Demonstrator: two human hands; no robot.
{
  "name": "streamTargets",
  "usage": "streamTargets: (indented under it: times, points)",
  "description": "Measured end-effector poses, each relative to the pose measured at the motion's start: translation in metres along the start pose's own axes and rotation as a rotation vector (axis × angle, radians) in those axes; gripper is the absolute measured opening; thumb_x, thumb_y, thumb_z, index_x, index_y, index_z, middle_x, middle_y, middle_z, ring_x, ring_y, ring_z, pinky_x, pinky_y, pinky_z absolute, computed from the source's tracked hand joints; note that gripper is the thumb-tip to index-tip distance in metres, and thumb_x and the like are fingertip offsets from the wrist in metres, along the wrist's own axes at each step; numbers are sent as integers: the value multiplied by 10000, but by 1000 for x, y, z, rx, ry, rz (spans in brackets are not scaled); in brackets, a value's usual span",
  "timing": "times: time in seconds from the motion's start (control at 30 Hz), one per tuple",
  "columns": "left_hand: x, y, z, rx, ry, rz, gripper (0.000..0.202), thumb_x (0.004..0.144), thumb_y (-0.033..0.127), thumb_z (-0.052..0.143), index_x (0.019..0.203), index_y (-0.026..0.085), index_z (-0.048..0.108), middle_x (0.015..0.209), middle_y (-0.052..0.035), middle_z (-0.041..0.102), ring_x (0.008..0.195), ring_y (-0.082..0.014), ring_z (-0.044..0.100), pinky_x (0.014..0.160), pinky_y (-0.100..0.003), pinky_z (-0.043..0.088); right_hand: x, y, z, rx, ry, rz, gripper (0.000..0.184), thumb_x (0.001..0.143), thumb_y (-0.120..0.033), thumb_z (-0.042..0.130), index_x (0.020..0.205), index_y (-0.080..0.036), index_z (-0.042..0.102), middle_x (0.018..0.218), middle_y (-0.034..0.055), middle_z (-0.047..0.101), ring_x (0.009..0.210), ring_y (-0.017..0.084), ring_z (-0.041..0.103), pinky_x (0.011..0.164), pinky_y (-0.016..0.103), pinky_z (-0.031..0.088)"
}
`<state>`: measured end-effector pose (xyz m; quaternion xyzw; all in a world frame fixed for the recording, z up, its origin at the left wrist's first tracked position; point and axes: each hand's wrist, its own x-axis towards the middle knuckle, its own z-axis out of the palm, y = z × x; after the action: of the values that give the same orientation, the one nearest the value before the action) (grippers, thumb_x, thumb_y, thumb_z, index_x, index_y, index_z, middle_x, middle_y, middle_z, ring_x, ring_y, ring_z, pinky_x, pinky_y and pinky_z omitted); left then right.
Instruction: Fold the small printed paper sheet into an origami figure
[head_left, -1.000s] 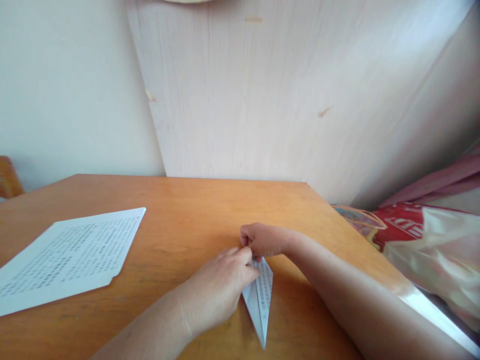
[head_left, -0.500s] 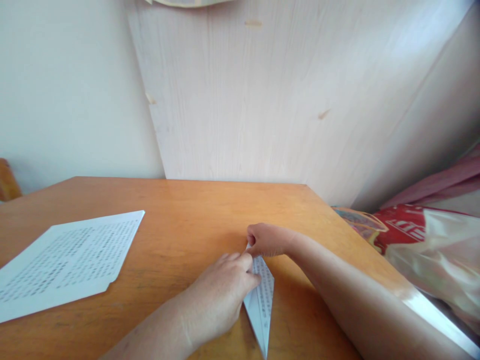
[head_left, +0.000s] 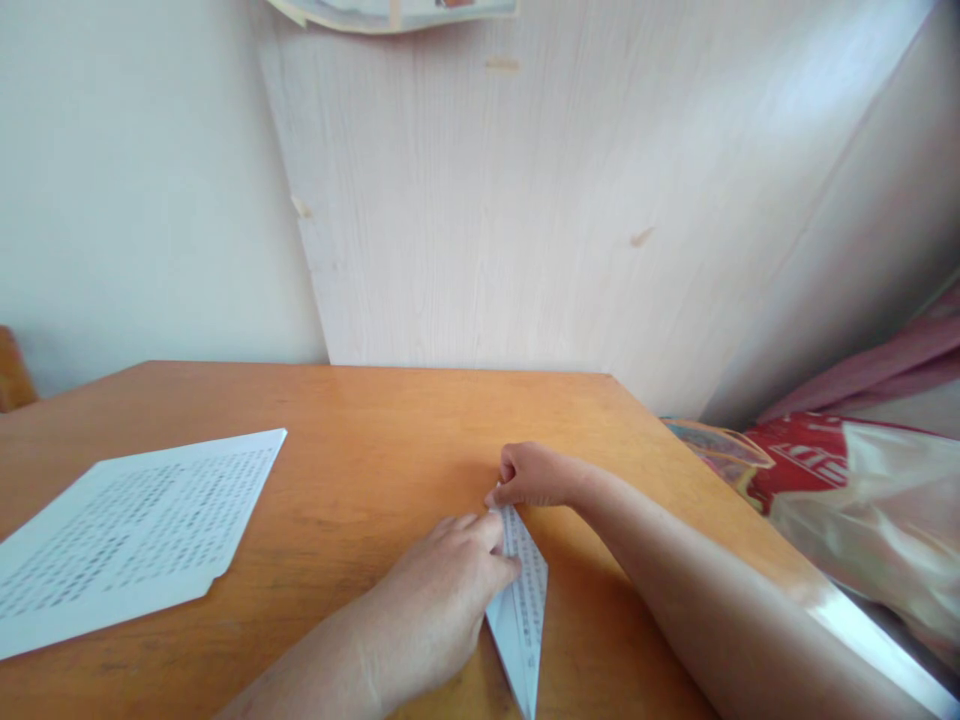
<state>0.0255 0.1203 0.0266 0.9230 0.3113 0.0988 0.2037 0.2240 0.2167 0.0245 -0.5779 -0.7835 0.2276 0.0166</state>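
A sheet of printed paper [head_left: 531,585], folded into a long narrow kite shape, lies on the wooden table with one point towards me. My left hand [head_left: 457,570] rests on its left side, thumb lying across the paper and the other fingers curled at its upper part. At the far tip, my right hand [head_left: 534,475] is closed, with thumb and bent fingers pinching the paper. Both hands nearly meet there and cover the far end of the fold.
A stack of printed sheets [head_left: 150,530] lies on the left of the wooden table [head_left: 360,430]. Behind the table stands a pale wood-grain panel [head_left: 465,220]. Beyond the right edge are a red bag [head_left: 799,450] and whitish plastic [head_left: 892,500].
My right hand has drawn slightly away from the left at the far tip, uncovering a bit more paper. The left hand stays nearly in place. The camera view has tilted up a little.
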Motion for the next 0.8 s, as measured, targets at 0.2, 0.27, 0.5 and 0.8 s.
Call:
streamTargets:
  times: [0.2, 0.27, 0.5, 0.8]
  points:
    - [0, 2, -3, 52, -3, 19, 287, 966, 145, 447, 1024, 229, 715, 1082, -85, 624, 1016, -238, 582, 913, -359, 467, 8, 15, 1, 38, 102, 78, 344, 713, -497, 772, 775, -178, 658, 683, -8, 621, 603, 127, 494, 504, 244, 295]
    - [1, 1, -3, 62, -1, 32, 287, 956, 129, 456, 1016, 230, 717, 1068, -85, 624, 1012, -239, 582, 911, -361, 469, 10, 17, 2, 50, 118, 86, 349, 709, -498, 781, 780, -179, 657, 682, -9, 623, 599, 127, 496, 506, 243, 295]
    - [3, 3, -4, 96, -11, 35, 309, 888, 39, 486, 968, 243, 704, 1021, -62, 633, 973, -227, 579, 867, -345, 482, 13, 21, 3, 102, 181, 136, 279, 794, -436, 713, 751, -177, 619, 659, -7, 592, 607, 132, 488, 523, 250, 303]
    - [2, -2, -1, 102, 6, 66, 289, 903, 36, 481, 964, 228, 688, 1036, -45, 640, 962, -212, 576, 843, -334, 474, -8, 30, -24, 184, -173, -127, 384, 733, -535, 763, 795, -192, 603, 664, -55, 538, 607, 105, 452, 519, 226, 310]
